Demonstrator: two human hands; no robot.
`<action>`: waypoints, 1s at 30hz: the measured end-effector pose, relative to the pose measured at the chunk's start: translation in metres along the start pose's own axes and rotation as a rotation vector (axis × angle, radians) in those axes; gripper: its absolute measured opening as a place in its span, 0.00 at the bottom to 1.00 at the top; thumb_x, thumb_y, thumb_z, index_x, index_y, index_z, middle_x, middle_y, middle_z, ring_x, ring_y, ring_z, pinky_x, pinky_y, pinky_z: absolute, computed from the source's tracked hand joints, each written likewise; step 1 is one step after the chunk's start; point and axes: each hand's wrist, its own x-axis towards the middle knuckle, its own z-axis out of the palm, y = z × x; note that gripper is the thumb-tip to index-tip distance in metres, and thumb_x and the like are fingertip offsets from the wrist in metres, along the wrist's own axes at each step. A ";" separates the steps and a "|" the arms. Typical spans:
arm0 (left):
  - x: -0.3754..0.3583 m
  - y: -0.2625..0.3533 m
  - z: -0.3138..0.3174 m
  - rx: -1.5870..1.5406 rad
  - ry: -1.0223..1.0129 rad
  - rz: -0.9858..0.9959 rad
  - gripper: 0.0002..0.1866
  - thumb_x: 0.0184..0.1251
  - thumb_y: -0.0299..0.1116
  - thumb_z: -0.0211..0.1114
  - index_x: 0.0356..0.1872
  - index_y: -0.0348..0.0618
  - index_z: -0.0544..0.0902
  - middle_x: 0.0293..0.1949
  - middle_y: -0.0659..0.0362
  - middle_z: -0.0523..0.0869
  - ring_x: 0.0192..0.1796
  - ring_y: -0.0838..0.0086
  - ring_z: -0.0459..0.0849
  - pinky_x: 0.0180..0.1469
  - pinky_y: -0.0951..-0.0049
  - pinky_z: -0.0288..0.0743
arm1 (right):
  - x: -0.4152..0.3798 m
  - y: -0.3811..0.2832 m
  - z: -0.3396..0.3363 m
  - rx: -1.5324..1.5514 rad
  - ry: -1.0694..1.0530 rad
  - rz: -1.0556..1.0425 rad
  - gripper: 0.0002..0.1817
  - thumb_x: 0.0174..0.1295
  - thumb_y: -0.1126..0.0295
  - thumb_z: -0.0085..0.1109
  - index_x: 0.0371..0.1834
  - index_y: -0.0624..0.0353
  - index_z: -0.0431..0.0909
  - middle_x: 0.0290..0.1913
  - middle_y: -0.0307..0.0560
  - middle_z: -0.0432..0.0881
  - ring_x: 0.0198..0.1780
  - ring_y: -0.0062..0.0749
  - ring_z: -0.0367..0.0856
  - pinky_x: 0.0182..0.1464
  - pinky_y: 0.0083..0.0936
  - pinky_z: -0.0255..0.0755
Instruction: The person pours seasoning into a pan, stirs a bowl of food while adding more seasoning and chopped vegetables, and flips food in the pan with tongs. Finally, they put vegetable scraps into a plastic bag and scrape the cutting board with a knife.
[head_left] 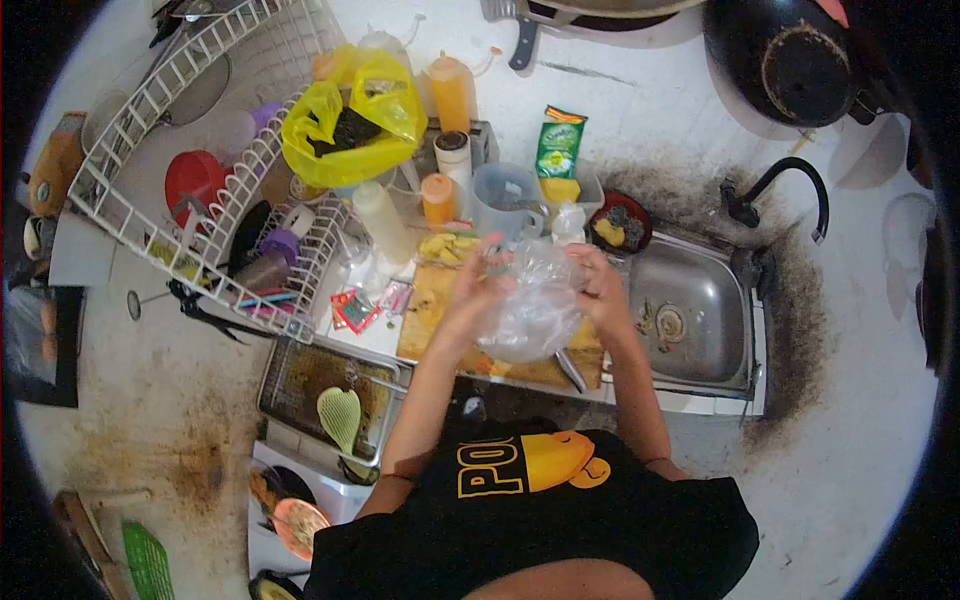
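Note:
Between my two hands is a clear plastic bag, crumpled at the top and rounded below. My left hand grips its left side, and my right hand has fingers closed on its upper right. What the bag contains, if anything, I cannot make out. Beneath it lies a wooden cutting board, partly covered by the bag and my arms. Yellow peel-like pieces rest at the board's far left. A knife shows at its near edge, right of the bag.
A steel sink with a black faucet is on the right. Bottles, a clear jug and a green packet stand behind the board. At left are a white dish rack, a yellow bag and a fryer.

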 end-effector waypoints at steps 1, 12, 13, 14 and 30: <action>-0.009 -0.018 0.012 0.337 -0.031 0.021 0.20 0.54 0.22 0.66 0.51 0.37 0.76 0.41 0.63 0.82 0.43 0.80 0.79 0.47 0.77 0.71 | -0.007 0.002 0.003 -0.120 -0.029 -0.135 0.27 0.44 0.87 0.52 0.53 0.62 0.69 0.37 0.41 0.80 0.39 0.22 0.79 0.39 0.19 0.72; -0.134 -0.067 0.011 0.555 -0.018 -0.461 0.13 0.48 0.32 0.74 0.32 0.33 0.84 0.30 0.61 0.84 0.33 0.83 0.79 0.36 0.82 0.71 | -0.121 0.054 -0.123 0.224 -0.252 0.372 0.10 0.40 0.78 0.49 0.26 0.64 0.78 0.35 0.44 0.79 0.34 0.26 0.77 0.35 0.22 0.68; -0.143 -0.073 0.011 0.553 0.007 -0.461 0.13 0.48 0.32 0.74 0.32 0.33 0.84 0.30 0.61 0.84 0.33 0.83 0.79 0.36 0.82 0.71 | -0.122 0.044 -0.119 0.232 -0.270 0.385 0.10 0.40 0.78 0.49 0.26 0.64 0.78 0.35 0.44 0.79 0.34 0.26 0.77 0.35 0.22 0.68; -0.151 -0.084 0.008 0.533 0.025 -0.382 0.13 0.49 0.31 0.73 0.33 0.34 0.84 0.32 0.61 0.85 0.35 0.82 0.79 0.39 0.81 0.71 | -0.122 0.025 -0.112 0.467 -0.267 0.508 0.14 0.42 0.74 0.49 0.32 0.67 0.78 0.38 0.48 0.80 0.38 0.33 0.79 0.42 0.25 0.71; -0.179 -0.104 0.005 -0.248 -0.126 -0.020 0.11 0.62 0.35 0.60 0.40 0.39 0.77 0.36 0.60 0.81 0.38 0.76 0.80 0.43 0.76 0.75 | -0.167 0.043 -0.159 0.233 -0.503 0.718 0.19 0.55 0.68 0.64 0.48 0.64 0.73 0.44 0.42 0.77 0.46 0.27 0.75 0.51 0.22 0.66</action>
